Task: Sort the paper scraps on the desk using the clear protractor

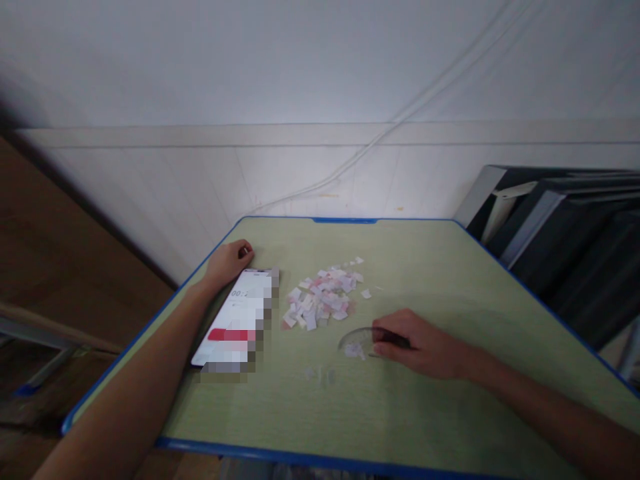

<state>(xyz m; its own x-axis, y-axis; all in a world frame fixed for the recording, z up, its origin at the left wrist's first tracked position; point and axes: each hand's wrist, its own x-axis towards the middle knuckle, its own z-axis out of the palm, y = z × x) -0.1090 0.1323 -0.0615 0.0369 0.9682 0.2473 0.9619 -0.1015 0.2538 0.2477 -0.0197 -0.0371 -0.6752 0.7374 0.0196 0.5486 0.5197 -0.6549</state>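
Head view: right hand, nearer, grips a curved tool right of the paper pile; left hand, hold unclear.

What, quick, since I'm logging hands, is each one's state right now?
Left hand: loosely curled near the phone; whether it holds anything cannot be told.
Right hand: closed, holding a curved tool.
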